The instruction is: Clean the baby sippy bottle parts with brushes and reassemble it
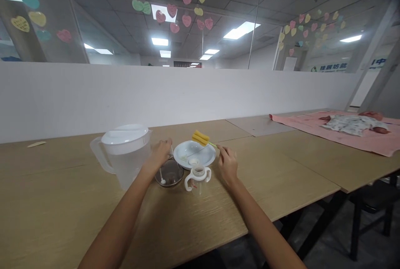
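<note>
My right hand [228,162] is closed on the thin green handle of a sponge bottle brush [200,137]. The brush's yellow head is raised over a white bowl [178,152]. My left hand [161,152] is closed above a dark see-through bowl [172,173], between the pitcher and the white bowl. A small clear piece shows under its fingertips, too faint to name. Inside the white bowl lies a white ring-shaped piece [193,162]. In front of it stands an uncapped clear baby bottle [199,183] with two white handles. A small white-tipped piece [163,181] rests in the dark bowl.
A lidded, translucent white pitcher [125,152] stands left of my left hand. At the far right a baby-like figure [346,124] in patterned clothes lies on a pink cloth [375,144]. A low white wall [187,98] runs behind the wooden table [75,210]; a dark stool [368,202] stands beyond its edge.
</note>
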Tool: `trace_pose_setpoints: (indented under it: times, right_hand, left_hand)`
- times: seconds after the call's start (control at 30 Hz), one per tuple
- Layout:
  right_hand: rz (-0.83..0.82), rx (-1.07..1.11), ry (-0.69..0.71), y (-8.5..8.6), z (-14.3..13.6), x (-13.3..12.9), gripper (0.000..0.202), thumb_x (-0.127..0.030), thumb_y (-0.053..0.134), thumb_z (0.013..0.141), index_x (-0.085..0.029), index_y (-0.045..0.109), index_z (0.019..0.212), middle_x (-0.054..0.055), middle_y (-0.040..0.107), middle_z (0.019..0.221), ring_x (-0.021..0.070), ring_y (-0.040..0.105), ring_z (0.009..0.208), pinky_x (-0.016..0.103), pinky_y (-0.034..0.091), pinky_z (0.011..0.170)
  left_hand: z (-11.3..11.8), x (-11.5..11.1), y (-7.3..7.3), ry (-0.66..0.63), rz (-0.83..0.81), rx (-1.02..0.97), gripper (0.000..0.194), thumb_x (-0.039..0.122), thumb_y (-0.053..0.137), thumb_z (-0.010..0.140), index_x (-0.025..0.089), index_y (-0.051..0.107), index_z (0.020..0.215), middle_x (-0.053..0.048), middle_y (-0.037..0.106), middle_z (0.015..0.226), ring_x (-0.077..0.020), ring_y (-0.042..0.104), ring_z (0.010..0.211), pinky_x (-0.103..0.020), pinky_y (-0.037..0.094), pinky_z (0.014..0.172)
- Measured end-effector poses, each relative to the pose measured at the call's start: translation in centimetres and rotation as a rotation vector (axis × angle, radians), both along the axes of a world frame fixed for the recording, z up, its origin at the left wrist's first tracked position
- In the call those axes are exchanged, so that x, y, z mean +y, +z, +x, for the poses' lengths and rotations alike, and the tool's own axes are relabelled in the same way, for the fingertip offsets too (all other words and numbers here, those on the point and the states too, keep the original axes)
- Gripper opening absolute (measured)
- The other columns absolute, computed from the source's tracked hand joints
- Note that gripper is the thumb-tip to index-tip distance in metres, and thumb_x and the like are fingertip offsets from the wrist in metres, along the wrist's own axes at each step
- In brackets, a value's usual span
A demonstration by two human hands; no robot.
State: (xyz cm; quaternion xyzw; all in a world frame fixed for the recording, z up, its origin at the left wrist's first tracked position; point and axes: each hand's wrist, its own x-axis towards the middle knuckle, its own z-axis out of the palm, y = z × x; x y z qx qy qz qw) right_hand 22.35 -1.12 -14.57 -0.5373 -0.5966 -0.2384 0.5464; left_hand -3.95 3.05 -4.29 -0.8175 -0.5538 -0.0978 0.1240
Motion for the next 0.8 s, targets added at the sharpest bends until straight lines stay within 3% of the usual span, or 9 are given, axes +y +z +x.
trace_pose_setpoints:
  times: [0.23, 0.4, 0.5, 0.6, 0.7, 0.8]
  right_hand:
    - [-0.025, -0.002, 0.003, -0.1, 0.0, 0.1, 0.037, -0.012, 0.035, 0.084, -0.017, 0.062, 0.109, 0.008, 0.061, 0.093, 0.0191, 0.05, 0.085, 0.033, 0.039, 0.079]
    - [-0.038, -0.004, 0.001, -0.2, 0.0, 0.2, 0.036, -0.012, 0.036, 0.084, -0.017, 0.063, 0.108, 0.008, 0.062, 0.093, 0.0194, 0.051, 0.086, 0.033, 0.038, 0.08]
    - [-0.039, -0.003, 0.0, -0.1, -0.1, 0.2, 0.036, -0.011, 0.036, 0.084, -0.017, 0.063, 0.107, 0.008, 0.062, 0.093, 0.0196, 0.05, 0.086, 0.033, 0.037, 0.08]
    - [-0.043, 0.001, -0.004, -0.1, -0.1, 0.2, 0.036, -0.011, 0.036, 0.084, -0.017, 0.063, 0.107, 0.008, 0.062, 0.092, 0.0194, 0.05, 0.086, 0.032, 0.037, 0.08]
    - [-0.054, 0.003, -0.005, 0.0, -0.2, 0.1, 0.036, -0.011, 0.036, 0.083, -0.017, 0.063, 0.106, 0.007, 0.062, 0.092, 0.019, 0.051, 0.086, 0.032, 0.035, 0.08]
    - [-0.068, -0.004, -0.008, 0.1, -0.3, 0.1, 0.036, -0.01, 0.037, 0.083, -0.017, 0.063, 0.105, 0.007, 0.063, 0.09, 0.0186, 0.051, 0.084, 0.031, 0.035, 0.079]
  left_hand:
    - [-0.5, 1.3, -2.4, 0.027, -0.087, -0.019, 0.038, 0.017, 0.064, 0.073, 0.013, 0.05, 0.108, -0.016, 0.061, 0.109, -0.0262, 0.06, 0.1, -0.03, 0.046, 0.076]
    - [-0.1, 0.8, -3.4, 0.009, -0.095, -0.004, 0.038, 0.018, 0.066, 0.072, 0.015, 0.053, 0.108, -0.016, 0.062, 0.107, -0.0276, 0.063, 0.095, -0.032, 0.047, 0.074]
    - [0.2, 0.2, -2.6, -0.024, -0.063, 0.011, 0.037, 0.011, 0.062, 0.073, 0.016, 0.055, 0.109, -0.015, 0.063, 0.107, -0.0276, 0.061, 0.097, -0.034, 0.047, 0.077]
    - [0.5, -0.3, -0.9, -0.07, 0.001, 0.021, 0.038, 0.004, 0.051, 0.076, 0.018, 0.057, 0.11, -0.013, 0.063, 0.109, -0.0265, 0.058, 0.103, -0.035, 0.043, 0.084]
    - [1.6, -0.6, 0.5, -0.159, 0.092, -0.005, 0.034, 0.007, 0.043, 0.082, 0.019, 0.06, 0.109, -0.011, 0.063, 0.112, -0.0251, 0.054, 0.11, -0.036, 0.038, 0.093]
    - [2.9, -0.5, 0.0, -0.272, 0.073, -0.028, 0.03, 0.013, 0.04, 0.085, 0.017, 0.065, 0.101, -0.01, 0.066, 0.106, -0.023, 0.056, 0.104, -0.034, 0.038, 0.093]
